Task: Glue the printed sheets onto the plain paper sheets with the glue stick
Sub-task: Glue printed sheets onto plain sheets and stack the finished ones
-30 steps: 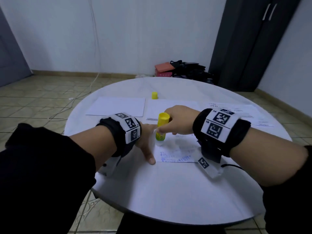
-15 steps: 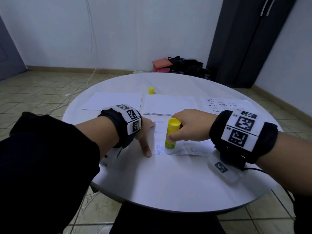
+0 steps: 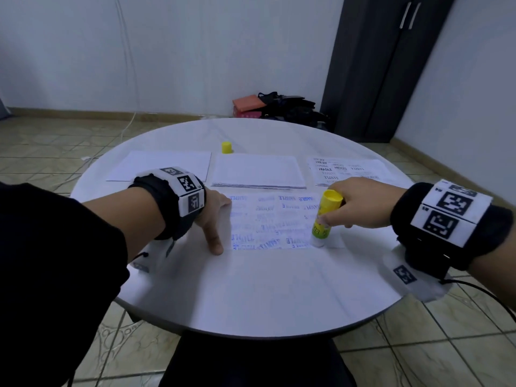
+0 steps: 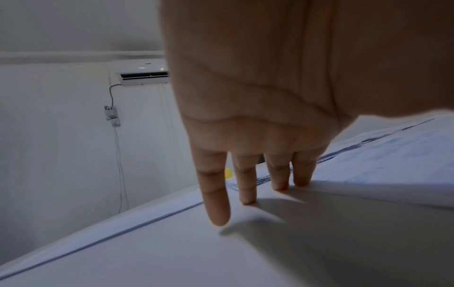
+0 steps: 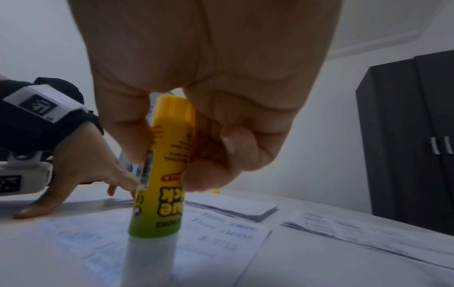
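My right hand (image 3: 363,202) grips the glue stick (image 3: 324,219) between thumb and curled fingers, held nearly upright with its white tip down on the printed sheet (image 3: 273,222). That sheet lies face down on the bench (image 3: 251,289) directly in front of me, its print showing through in reverse; the tip sits near the sheet's right near corner. My left hand (image 3: 212,216) is spread flat, fingers straight, pressing the sheet's left edge to the bench and holding nothing.

Beyond the sheet, a stack of plain paper (image 3: 257,170) lies at centre, a single plain sheet (image 3: 164,164) to its left, and further printed sheets (image 3: 349,169) to its right. The yellow cap (image 3: 226,147) stands just past the stack.

Risks, in my judgement:
- The tip is close to the sheet's edge. A stroke carried past it would smear glue on the bench, and the sheet might then stick there.
- Only the left edge is pinned. A stroke pushed towards that hand could buckle or crease the thin paper.
- Glue coverage cannot be judged from these views, so dry patches may go unnoticed.
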Motion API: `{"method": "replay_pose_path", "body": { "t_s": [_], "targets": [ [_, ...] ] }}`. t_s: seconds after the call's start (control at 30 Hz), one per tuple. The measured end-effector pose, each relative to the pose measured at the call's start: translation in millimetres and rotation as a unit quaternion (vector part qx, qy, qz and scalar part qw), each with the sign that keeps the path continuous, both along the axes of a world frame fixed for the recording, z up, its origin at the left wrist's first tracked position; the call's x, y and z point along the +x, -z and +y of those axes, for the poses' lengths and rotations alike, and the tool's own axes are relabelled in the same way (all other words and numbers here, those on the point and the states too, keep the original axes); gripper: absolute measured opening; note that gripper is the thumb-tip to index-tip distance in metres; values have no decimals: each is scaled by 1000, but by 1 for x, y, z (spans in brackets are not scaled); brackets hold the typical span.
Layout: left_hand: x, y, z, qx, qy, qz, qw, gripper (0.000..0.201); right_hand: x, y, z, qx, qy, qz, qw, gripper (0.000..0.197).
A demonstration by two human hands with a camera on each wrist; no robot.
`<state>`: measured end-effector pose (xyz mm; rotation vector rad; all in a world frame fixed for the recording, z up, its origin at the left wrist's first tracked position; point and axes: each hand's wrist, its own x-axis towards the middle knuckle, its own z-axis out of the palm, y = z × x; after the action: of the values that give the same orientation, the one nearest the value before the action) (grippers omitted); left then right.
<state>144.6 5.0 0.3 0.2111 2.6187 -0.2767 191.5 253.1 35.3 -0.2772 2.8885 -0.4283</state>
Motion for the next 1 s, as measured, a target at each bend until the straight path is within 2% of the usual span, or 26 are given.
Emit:
{"method": "replay_pose_path", "body": {
  "t_s": [0.13,0.23,0.33,0.43,0.67,1.0],
  "targets": [
    [-2,1,1,-6,6,-4,1000,115,-9,-5,14,12,25,-5,1000,19],
    [-3,0,4,-19,23,-19,999,123,-28,-10,18,-45,75,37,996,22],
    [-3,-2,8,-41,32,-26,998,121,-50,-10,11,-85,125,52,987,26],
    [-4,-1,9,-51,36,-22,998,121,-68,-5,-2,-65,139,42,987,18],
    [-1,-3,8,-44,31,-17,998,118,-82,6,-12,-23,116,10,993,17],
    [1,-5,10,-45,42,-15,998,116,-22,-3,9,23,58,-23,998,18]
  ]
}}
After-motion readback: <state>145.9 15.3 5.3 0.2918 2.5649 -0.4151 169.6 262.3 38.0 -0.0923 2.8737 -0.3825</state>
